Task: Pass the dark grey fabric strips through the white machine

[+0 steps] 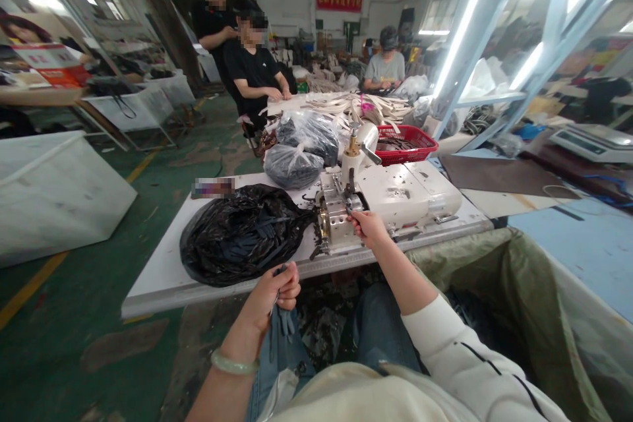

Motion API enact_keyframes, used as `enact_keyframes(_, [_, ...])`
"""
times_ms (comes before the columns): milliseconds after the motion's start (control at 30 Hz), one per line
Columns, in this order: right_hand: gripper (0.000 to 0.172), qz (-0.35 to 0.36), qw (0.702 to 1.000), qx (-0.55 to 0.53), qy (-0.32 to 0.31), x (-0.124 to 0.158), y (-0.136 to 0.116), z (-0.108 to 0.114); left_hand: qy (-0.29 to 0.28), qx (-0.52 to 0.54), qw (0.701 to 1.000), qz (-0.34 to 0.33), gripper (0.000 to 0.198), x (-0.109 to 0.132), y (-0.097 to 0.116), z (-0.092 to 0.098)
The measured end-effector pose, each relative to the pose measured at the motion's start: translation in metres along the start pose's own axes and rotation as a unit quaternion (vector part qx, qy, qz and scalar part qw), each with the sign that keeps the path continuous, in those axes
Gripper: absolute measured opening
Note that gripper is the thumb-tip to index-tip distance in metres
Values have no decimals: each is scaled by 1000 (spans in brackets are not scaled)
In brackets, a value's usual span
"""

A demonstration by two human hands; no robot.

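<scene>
My left hand point(281, 290) is closed round a bunch of dark strips point(283, 326), which hang down over my leg in front of the table edge. At the cream-coloured machine point(341, 211), my right hand point(368, 227) is pinched close to the metal working head. A small dark piece seems to be at its fingertips, too small to make out. To the left of the machine lies an open black plastic bag point(237, 231) with more dark strips in it. Dark scraps are scattered round the machine's base.
Clear plastic bags point(301, 151) of dark pieces and a red basket point(405, 145) stand behind the machine. A green cloth bin point(494, 277) is at my right. Several people work beyond, near a pile of pale strips point(346, 105). A white bin point(59, 191) stands left.
</scene>
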State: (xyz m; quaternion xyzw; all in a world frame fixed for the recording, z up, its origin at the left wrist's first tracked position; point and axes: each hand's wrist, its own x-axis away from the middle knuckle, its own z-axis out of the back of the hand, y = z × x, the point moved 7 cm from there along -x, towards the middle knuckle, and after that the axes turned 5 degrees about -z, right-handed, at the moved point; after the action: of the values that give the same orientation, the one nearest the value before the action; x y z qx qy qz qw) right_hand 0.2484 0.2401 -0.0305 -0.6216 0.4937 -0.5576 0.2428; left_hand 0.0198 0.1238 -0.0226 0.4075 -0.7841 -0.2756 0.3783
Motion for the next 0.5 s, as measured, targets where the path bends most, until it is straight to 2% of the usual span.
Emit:
enact_keyframes(167, [23,-12,1000,-23,9,-4,3,1,6,17,1000,3,42,0,1,9])
enact_keyframes(333, [26,25,997,-35,60,-4,-9,8,-2,27,1000,8,42,-2,1,5])
enact_keyframes(433, [27,73,990,-41,117,10,-17,38,-17,36,999,15,42,-4,0,-3])
enact_keyframes(500, [27,118,976,-23,181,31,-19,84,-27,46,998,21,44,-5,0,-8])
